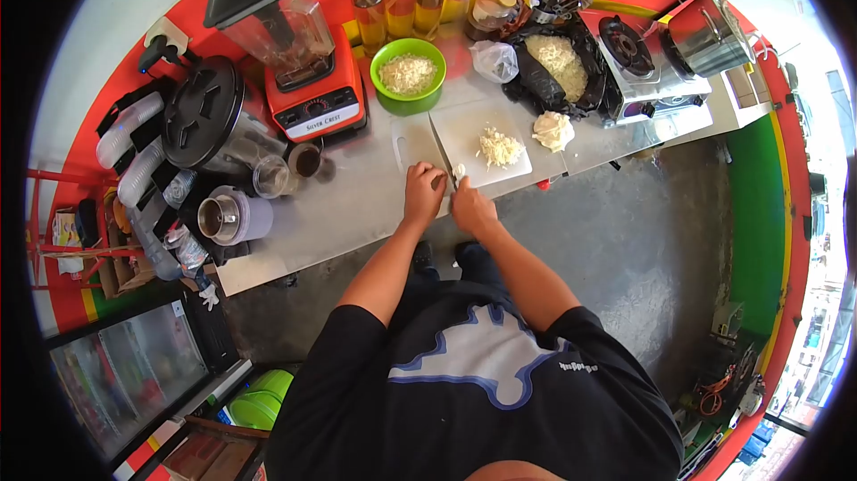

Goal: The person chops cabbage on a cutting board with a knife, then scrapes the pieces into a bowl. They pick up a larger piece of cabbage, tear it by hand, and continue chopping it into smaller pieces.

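My right hand (473, 209) is wrapped round the handle of a knife (442, 143), whose blade points away from me over the white cutting board (411, 134). Close beside it, my left hand (424, 196) has its fingers curled at the board's near edge; what they hold, if anything, is too small to make out. A small white piece (459, 170) lies against the knife near my right fingers. Further right on the board sits a heap of pale chopped pieces (499, 149). A crumpled whitish bundle (553, 131) rests just past the board's right edge.
Behind the board stand a green bowl (411, 104) of pale shreds and a red blender (317, 101). A black bag (585, 52) with pale contents lies beside the gas stove (656, 79). Pump bottles (399, 3) line the wall. Jars and cups crowd the left.
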Tool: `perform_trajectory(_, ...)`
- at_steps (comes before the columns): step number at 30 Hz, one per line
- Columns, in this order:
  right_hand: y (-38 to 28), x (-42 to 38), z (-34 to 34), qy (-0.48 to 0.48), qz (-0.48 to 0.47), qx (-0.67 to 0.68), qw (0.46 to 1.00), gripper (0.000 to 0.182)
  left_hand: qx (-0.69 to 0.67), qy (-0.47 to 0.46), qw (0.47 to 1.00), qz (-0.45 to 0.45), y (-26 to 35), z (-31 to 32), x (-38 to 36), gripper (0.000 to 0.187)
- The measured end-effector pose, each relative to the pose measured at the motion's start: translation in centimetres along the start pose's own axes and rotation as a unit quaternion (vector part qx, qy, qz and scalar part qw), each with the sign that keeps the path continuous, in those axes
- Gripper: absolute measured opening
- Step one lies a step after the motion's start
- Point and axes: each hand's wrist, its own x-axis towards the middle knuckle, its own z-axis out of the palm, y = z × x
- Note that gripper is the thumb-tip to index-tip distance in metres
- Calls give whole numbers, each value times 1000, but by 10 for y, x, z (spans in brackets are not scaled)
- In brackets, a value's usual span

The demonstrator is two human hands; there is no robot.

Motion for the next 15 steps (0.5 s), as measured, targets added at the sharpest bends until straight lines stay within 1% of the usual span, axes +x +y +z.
perform_trajectory(1, 1, 2, -2, 19, -23, -17, 999, 32, -5, 6, 1000, 19, -1, -2, 0, 8)
perform_trajectory(2, 4, 3, -4, 17, -23, -19, 999, 32, -6, 6, 1000, 16, -4, -6, 0, 8)
perform_trajectory(4, 6, -2, -9, 47, -18, -5, 999, 32, -56, -24, 998, 14, -12, -20, -1, 7)
perform_trajectory(6, 10, -9, -9, 49, -23, 2, 999, 34, -50, -10, 999, -2, -17, -33, -3, 8)
perform_trajectory(8, 16, -12, -4, 25, -49, 39, 998, 34, 20, 64, 998, -1, -15, -44, 0, 11)
perform_trajectory(9, 17, -15, -3, 28, -48, 41, 998, 34, 43, 60, 997, -17, -18, -48, 0, 22)
perform_trajectory(10, 19, -19, -1, 15, -60, 30, 998, 34, 42, 58, 997, -13, -19, -49, 2, 22)
perform_trajectory(12, 24, -24, -1, 5, -68, 18, 998, 34, 134, 85, 987, -38, -22, -49, 6, 34)
perform_trajectory(13, 26, -26, -1, 9, -57, 24, 998, 34, 158, 74, 983, -55, -23, -48, 9, 42)
perform_trajectory(14, 29, -29, -1, 12, -47, 31, 998, 34, 154, 72, 984, -52, -24, -45, 8, 42)
perform_trajectory(15, 35, -29, -1, 15, -41, 32, 999, 34, 196, 69, 975, -81, -19, -44, 9, 41)
